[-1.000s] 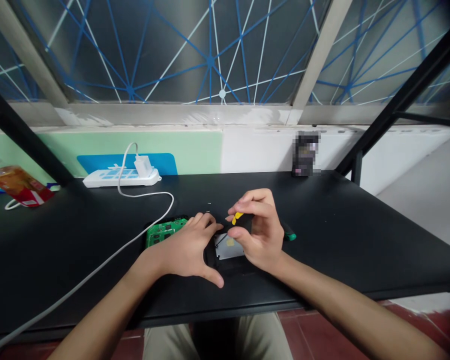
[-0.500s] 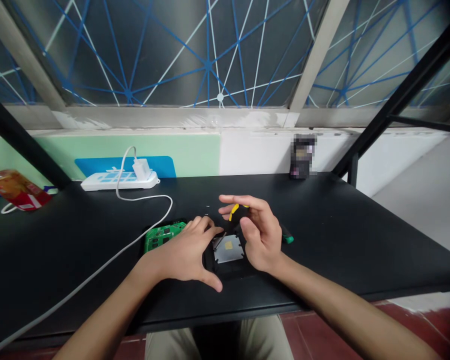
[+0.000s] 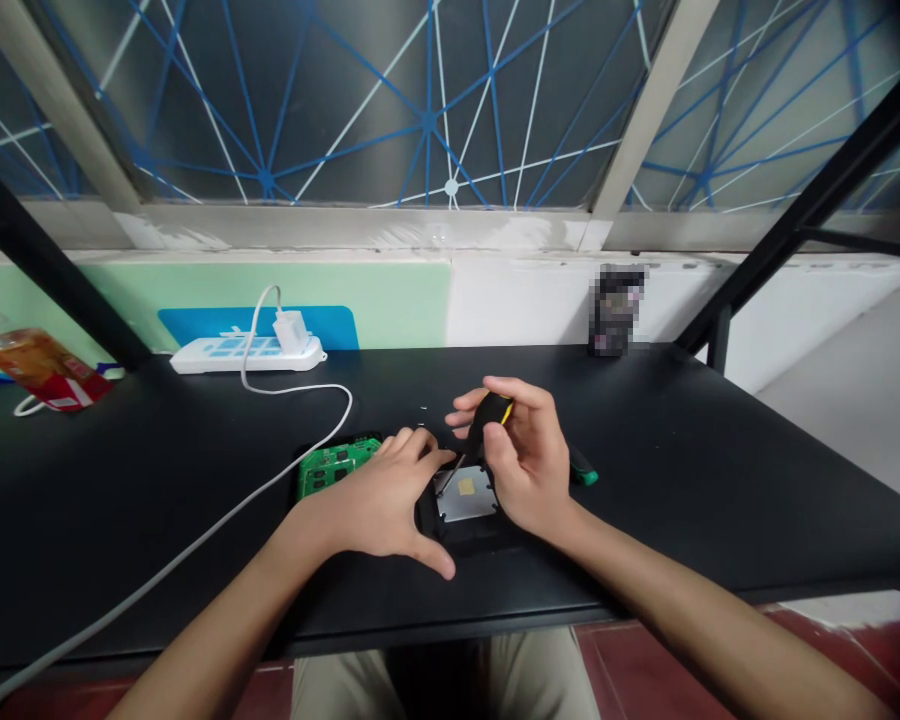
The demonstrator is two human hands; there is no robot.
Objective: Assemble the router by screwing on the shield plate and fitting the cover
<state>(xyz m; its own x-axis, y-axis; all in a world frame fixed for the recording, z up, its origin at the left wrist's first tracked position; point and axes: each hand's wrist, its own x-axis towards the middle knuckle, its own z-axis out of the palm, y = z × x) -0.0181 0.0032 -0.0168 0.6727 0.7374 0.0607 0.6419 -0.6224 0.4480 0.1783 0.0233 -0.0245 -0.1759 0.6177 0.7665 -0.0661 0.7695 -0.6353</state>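
Right hand grips black-yellow screwdriver, tip at left part of silver plate in black casing; left hand spread wide over casing's left side (green circuit board just beside).

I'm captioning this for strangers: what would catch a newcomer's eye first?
At the centre, a black-and-yellow screwdriver in the right hand, slanting down over a silver plate. To its left, a green circuit board, partly behind the left hand. Behind, blue starburst lines cross the window.
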